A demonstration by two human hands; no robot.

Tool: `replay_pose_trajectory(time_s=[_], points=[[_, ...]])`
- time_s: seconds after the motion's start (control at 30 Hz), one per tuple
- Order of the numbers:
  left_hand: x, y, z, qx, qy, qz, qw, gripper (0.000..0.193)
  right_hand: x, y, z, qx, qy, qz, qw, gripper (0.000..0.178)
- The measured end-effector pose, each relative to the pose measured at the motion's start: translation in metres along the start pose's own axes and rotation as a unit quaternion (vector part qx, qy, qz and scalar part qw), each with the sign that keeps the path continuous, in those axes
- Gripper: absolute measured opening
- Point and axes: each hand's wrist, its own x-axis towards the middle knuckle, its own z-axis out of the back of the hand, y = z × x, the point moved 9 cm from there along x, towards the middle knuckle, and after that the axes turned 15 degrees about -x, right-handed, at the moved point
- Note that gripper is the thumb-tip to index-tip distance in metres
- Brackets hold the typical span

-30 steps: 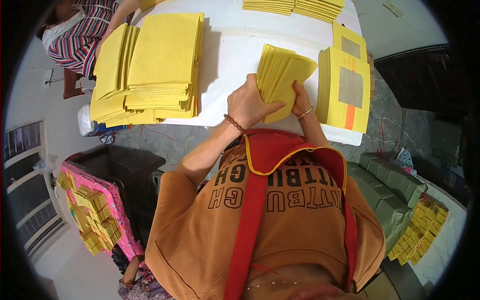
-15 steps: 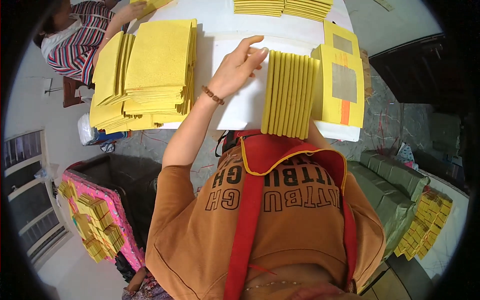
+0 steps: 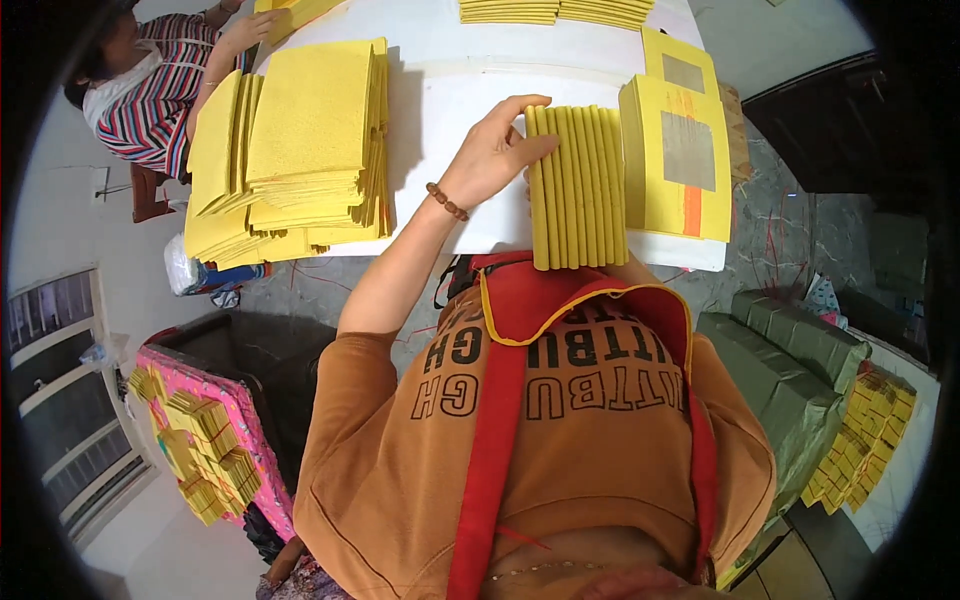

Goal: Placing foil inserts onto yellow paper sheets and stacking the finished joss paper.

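"Bundle [image 3: 580,190] is held at your twelve o'clock; your left hand [image 3: 488,158] pinches its eleven-o'clock corner between thumb and fingers."

"And your right hand?"

"Hidden behind it; I can't tell how those fingers stand. On your counter [image 3: 450,110], stack [image 3: 676,157] at bundle's two o'clock, pile [image 3: 308,130] at nine."
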Motion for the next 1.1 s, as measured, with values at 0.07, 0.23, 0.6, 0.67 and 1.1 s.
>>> replay_pose_trajectory(time_s=[0.07, 0.23, 0.6, 0.67, 1.1], points=[[-0.001, 0.007, -0.002, 0.005, 0.006, 0.032, 0.999, 0.041, 0.0, -0.003, 0.002, 0.01, -0.007, -0.008, 1.0, 0.057], [-0.005, 0.008, -0.002, -0.009, -0.011, 0.04, 0.999, 0.038, 0.001, -0.009, 0.006, 0.034, -0.024, -0.028, 0.999, 0.057], [-0.008, 0.008, 0.002, 0.043, -0.061, -0.001, 0.997, 0.037, 0.004, -0.022, 0.012, 0.081, -0.063, -0.073, 0.992, 0.056], [-0.008, 0.008, 0.006, 0.087, -0.076, 0.008, 0.993, 0.036, 0.005, -0.024, 0.013, 0.089, -0.07, -0.081, 0.99, 0.056], [-0.006, -0.016, 0.004, 0.189, -0.087, -0.114, 0.971, 0.032, 0.008, -0.035, 0.016, 0.149, -0.112, -0.115, 0.976, 0.056]])
